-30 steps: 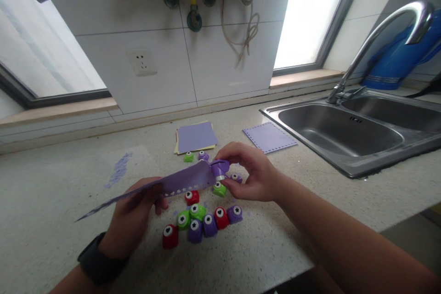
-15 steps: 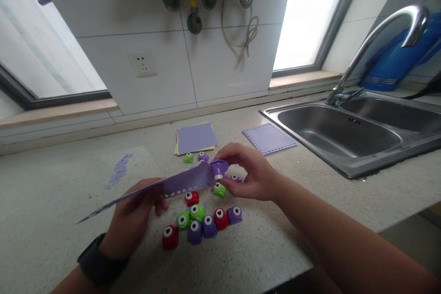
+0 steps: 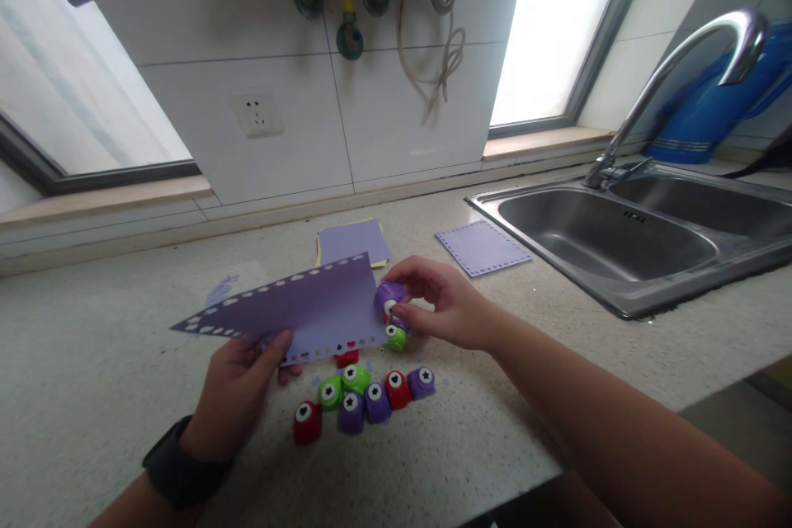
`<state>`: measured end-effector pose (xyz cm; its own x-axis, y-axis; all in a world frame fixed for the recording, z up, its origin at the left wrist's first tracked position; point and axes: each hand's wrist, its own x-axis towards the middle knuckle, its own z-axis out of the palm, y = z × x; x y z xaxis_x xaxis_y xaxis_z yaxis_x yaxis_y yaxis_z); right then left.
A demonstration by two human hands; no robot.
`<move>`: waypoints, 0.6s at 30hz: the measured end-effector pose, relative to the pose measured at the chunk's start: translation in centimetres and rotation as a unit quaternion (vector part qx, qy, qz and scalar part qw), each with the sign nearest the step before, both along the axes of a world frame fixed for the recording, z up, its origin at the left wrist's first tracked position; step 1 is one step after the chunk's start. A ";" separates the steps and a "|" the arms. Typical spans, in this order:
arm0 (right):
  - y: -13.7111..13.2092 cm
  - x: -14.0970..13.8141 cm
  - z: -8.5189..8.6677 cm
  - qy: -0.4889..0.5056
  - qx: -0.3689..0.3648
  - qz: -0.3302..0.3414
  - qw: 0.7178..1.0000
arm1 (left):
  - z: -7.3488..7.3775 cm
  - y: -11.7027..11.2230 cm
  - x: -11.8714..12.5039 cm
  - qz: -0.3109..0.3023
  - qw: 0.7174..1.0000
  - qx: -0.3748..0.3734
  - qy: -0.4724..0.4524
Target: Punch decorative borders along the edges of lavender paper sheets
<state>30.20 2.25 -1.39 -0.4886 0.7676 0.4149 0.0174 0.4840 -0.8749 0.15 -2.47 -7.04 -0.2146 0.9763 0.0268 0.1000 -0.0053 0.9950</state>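
Left hand (image 3: 238,392), watch (image 3: 186,462) on its wrist, is clamped on the near edge of a purple sheet (image 3: 303,309), thumb on top and fingers beneath, holding it tilted just above and behind the pile (image 3: 365,398) of small punches on the counter (image 3: 92,363). Right hand (image 3: 442,313) is pinched round a purple punch (image 3: 388,297) just behind the pile, at the sheet's right edge. Whether that edge sits inside the slot I cannot tell. A green punch (image 3: 394,337) lies under the fingers, at the pile's far side. A paper stack (image 3: 352,243) lies beyond the pile, a second sheet (image 3: 483,247) beyond and to the right, the sink (image 3: 619,239) well to the right.

The sheet is gripped on one side only, so it looks likely to sag or twist. That could skew the edge in the punch and put a cut out of line with the existing row, or crease the corner. A loose pinch could also drop the punch into the pile.
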 end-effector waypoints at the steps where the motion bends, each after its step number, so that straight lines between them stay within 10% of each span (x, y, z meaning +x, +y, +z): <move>1: 0.0 0.0 0.0 -0.005 -0.025 -0.003 1.000 | 0.1 0.0 0.1 0.000 1.000 -0.002 -0.005; 8: 0.4 -0.4 -0.4 0.021 -0.189 0.038 0.981 | 0.1 0.0 0.2 0.001 1.000 -0.012 -0.029; 18: 0.6 -0.7 -0.5 0.028 -0.218 0.064 0.973 | 0.8 0.0 0.6 -0.009 0.999 0.003 -0.039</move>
